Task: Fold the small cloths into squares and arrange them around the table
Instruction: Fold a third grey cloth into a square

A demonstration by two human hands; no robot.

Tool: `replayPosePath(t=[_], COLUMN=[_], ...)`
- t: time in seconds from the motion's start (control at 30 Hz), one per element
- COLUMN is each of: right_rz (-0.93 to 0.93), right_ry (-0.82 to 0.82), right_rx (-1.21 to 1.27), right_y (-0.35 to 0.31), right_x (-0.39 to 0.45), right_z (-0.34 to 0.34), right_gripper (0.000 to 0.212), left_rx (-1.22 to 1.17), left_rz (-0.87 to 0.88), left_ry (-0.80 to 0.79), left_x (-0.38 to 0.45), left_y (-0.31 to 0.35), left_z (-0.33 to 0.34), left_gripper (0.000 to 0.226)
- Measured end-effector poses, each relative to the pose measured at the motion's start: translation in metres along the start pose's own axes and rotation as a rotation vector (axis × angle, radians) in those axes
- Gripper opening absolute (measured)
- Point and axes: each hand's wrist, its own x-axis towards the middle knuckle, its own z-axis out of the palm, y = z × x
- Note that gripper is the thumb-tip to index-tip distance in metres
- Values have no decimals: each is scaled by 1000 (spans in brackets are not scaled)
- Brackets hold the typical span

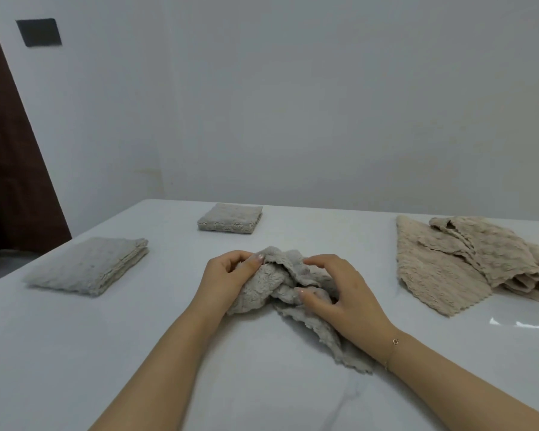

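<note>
two folded cloths point(87, 265) point(230, 218); left hand point(227, 275) and right hand point(339, 293) grip one crumpled cloth point(280, 290); the beige pile point(467, 262) is cut off, count unclear.

White table point(262, 393) bears two folded cloths point(89, 265), crumpled cloth point(280, 287), unfolded pile point(467, 259)

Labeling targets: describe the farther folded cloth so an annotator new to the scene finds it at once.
Start at the white table and look to its far edge by the wall. The far folded cloth lies there, left of centre, beyond both hands. It is a neat grey square, smaller in view than the near folded cloth at left, and unlike the loose beige pile at right.
</note>
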Motion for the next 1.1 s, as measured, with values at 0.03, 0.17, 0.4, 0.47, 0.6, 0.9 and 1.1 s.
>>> replayPosePath(t=[0.03, 0.17, 0.4, 0.47, 0.6, 0.9, 1.1], right_rz=[-33, -48, 289, 314, 336, 447, 381], right_ry=[11, 103, 116, 114, 135, 166, 58], right_rx=[-18, 3, 472, 564, 628, 864, 1069], right_y=[-2, -6, -21, -24, -22, -20, -11], right_x=[1, 5, 21, 25, 31, 47, 56], right_z=[3, 5, -19, -26, -39, -85, -103], right_gripper=[39, 25, 28, 28, 31, 24, 18], left_rx=[10, 89, 156, 189, 188, -125, -317], left_rz=[21, 95, -10, -55, -146, -147, 57], left_ry=[-7, -30, -54, -140, -300, -344, 52], left_x=[-2, -9, -13, -17, -19, -16, -19], left_y=[3, 13, 15, 18, 23, 22, 57], left_z=[1, -1, -14, -15, -23, -43, -12], left_gripper=[16, 17, 30, 33, 28, 51, 17])
